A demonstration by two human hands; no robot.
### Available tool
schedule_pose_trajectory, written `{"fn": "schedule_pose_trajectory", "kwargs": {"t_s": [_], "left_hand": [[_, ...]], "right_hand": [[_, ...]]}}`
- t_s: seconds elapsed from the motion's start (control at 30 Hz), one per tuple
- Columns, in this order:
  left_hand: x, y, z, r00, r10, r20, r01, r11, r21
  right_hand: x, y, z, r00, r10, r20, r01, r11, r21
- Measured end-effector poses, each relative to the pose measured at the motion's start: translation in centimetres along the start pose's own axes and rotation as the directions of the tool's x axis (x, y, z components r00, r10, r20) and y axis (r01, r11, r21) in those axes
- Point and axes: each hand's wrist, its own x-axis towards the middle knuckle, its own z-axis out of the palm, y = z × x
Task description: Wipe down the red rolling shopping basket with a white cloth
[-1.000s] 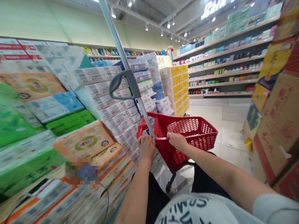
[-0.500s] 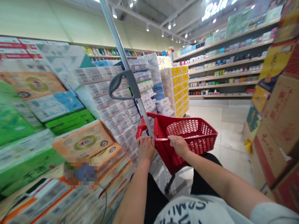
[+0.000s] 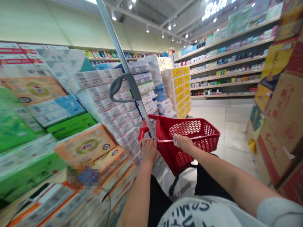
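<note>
A red plastic shopping basket on wheels (image 3: pixel 171 160) stands in front of me, with its slotted side to the right. My left hand (image 3: pixel 149 150) is closed over the near left corner of its rim, close to the foot of the metal pole (image 3: pixel 149 122). Bunched in the fingers of my right hand (image 3: pixel 186 143) is a crumpled white tissue or cloth (image 3: pixel 175 140), held at the near long rim. A grey loop handle (image 3: pixel 125 88) is fixed partway up the slanted pole.
Stacked tissue packs (image 3: pixel 87 142) crowd the left side. Yellow-and-white packs (image 3: pixel 182 91) stand beyond the basket. Cardboard boxes (image 3: pixel 284 110) rise on the right, beside a pale tiled floor (image 3: pixel 210 116). Long shelves of goods (image 3: pixel 227 66) line the back.
My right hand has slid a little to the right along the basket's rim with the white tissue or cloth. My left hand stays at the same corner.
</note>
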Motion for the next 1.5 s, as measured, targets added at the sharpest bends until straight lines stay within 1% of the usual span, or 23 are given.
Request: {"fn": "schedule_pose_trajectory", "kwargs": {"t_s": [0.13,0.17,0.3,0.4,0.47,0.53,0.63,0.7,0.77,0.83,0.9,0.97,1.03,1.07,1.13,1.17,1.2,1.23,1.27,1.33,1.37,1.43,1.5], "left_hand": [[-0.1,0.0,0.1,1.000,0.017,-0.009,-0.017,1.000,0.007],[-0.1,0.0,0.1,1.000,0.018,-0.010,-0.018,1.000,0.003],[-0.2,0.0,0.2,1.000,-0.004,-0.009,0.004,0.999,-0.033],[-0.2,0.0,0.1,1.000,-0.004,-0.009,0.004,1.000,-0.030],[-0.3,0.0,0.0,1.000,0.009,-0.013,-0.009,1.000,-0.014],[-0.3,0.0,0.0,1.000,0.018,-0.021,-0.018,1.000,-0.003],[-0.3,0.0,0.0,0.999,0.013,-0.030,-0.013,1.000,-0.002],[-0.2,0.1,-0.1,1.000,0.008,-0.028,-0.009,1.000,-0.007],[-0.2,0.1,-0.1,1.000,0.013,-0.023,-0.013,1.000,-0.008],[-0.2,0.1,0.0,1.000,0.018,-0.018,-0.018,1.000,-0.004],[-0.2,0.1,0.1,1.000,0.015,-0.017,-0.015,1.000,0.002],[-0.2,0.0,0.2,1.000,0.010,-0.016,-0.010,1.000,0.002],[-0.3,0.0,0.2,1.000,0.007,-0.014,-0.007,1.000,-0.002],[-0.3,0.0,0.3,1.000,0.007,-0.016,-0.007,1.000,-0.003],[-0.4,0.0,0.3,1.000,0.011,-0.024,-0.011,1.000,-0.004],[-0.4,-0.1,0.4,0.999,0.014,-0.029,-0.014,1.000,-0.003],[-0.4,-0.1,0.4,0.999,0.019,-0.032,-0.019,1.000,-0.003],[-0.5,-0.1,0.4,0.999,0.024,-0.034,-0.024,1.000,-0.002],[-0.5,-0.1,0.4,0.999,0.026,-0.034,-0.026,1.000,-0.001],[-0.4,0.0,0.3,0.999,0.020,-0.032,-0.020,1.000,0.002],[-0.4,0.0,0.2,0.999,0.014,-0.031,-0.014,1.000,0.004],[-0.3,0.1,0.1,1.000,0.008,-0.028,-0.008,1.000,0.006],[-0.3,0.2,0.1,1.000,0.015,-0.026,-0.015,1.000,0.002]], "right_hand": [[-0.7,0.8,0.4,0.978,-0.115,-0.172,0.118,0.993,0.002],[-0.7,0.9,0.4,0.975,-0.124,-0.186,0.126,0.992,-0.002],[-0.8,1.1,0.4,0.988,-0.117,-0.100,0.116,0.993,-0.013],[-1.1,1.3,0.6,0.971,-0.146,-0.188,0.146,0.989,-0.013],[-1.3,1.4,0.6,0.963,-0.132,-0.236,0.134,0.991,-0.008],[-1.1,1.5,0.3,0.974,-0.125,-0.189,0.126,0.992,-0.007],[-1.0,1.8,-0.3,0.981,-0.171,-0.094,0.167,0.985,-0.053],[-1.5,2.0,-0.5,0.978,-0.155,-0.140,0.142,0.985,-0.099],[-2.2,2.1,-0.5,0.970,-0.088,-0.227,0.064,0.991,-0.114],[-2.3,2.2,-0.6,0.969,-0.018,-0.247,-0.007,0.995,-0.102],[-1.6,2.1,-1.1,0.991,0.025,-0.132,-0.040,0.993,-0.108],[-0.4,2.1,-1.8,0.996,0.044,0.079,-0.032,0.989,-0.144],[0.2,2.0,-2.1,0.992,0.060,0.110,-0.041,0.985,-0.170],[0.1,2.0,-2.1,0.995,0.061,0.076,-0.047,0.984,-0.171],[-0.7,2.1,-1.7,0.997,0.039,-0.063,-0.048,0.988,-0.146],[-1.1,2.2,-1.5,0.989,0.023,-0.144,-0.041,0.991,-0.124],[-1.5,2.3,-1.3,0.982,0.011,-0.188,-0.032,0.993,-0.110],[-1.6,2.5,-1.3,0.982,0.007,-0.190,-0.027,0.994,-0.104],[-1.6,2.6,-1.3,0.989,0.008,-0.149,-0.024,0.994,-0.110],[-1.2,2.9,-1.6,1.000,0.014,-0.008,-0.015,0.988,-0.153],[-1.0,3.0,-1.8,0.999,0.024,0.036,-0.017,0.984,-0.180],[-0.9,3.2,-2.0,0.999,0.034,0.009,-0.031,0.978,-0.206],[-1.2,3.4,-1.9,0.995,0.033,-0.093,-0.050,0.981,-0.189]]}}
